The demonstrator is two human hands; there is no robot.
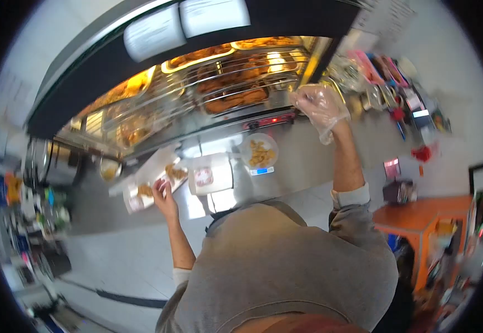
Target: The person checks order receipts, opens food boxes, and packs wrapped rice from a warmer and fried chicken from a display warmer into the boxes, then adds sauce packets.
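My left hand (165,201) is bare and reaches over a long white open carton (137,203) on the steel counter. Its fingers look spread near the carton's edge, beside browned fried pieces (176,171). A clear plastic glove covers my right hand (320,106), raised at the right end of a lit food cabinet (214,123). Those fingers are curled, and what is in them, if anything, is hidden. Between my hands lie a white printed box (211,175) and a round dish of golden chunks (261,152) on a scale with a lit blue display (262,171).
Inside the cabinet, wire racks and trays hold browned food (236,100). Bags, a pink basket (379,69) and small items crowd the counter's right end. A small bowl (110,168) stands left of the carton. An orange table (419,213) is at the right.
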